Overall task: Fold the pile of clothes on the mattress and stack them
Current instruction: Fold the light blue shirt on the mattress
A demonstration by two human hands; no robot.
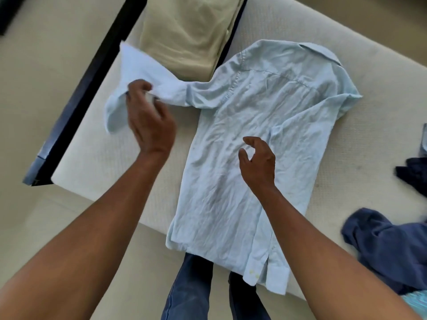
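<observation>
Pale blue shirt lies wrinkled, spread flat on cream mattress, collar at far end, hem at near edge. Left hand grips sleeve, lifted out sideways. Right hand hovers over shirt, fingers loosely curled, holding nothing. Folded khaki cloth beyond sleeve. Dark blue clothes heaped right. Black frame, beige floor.
</observation>
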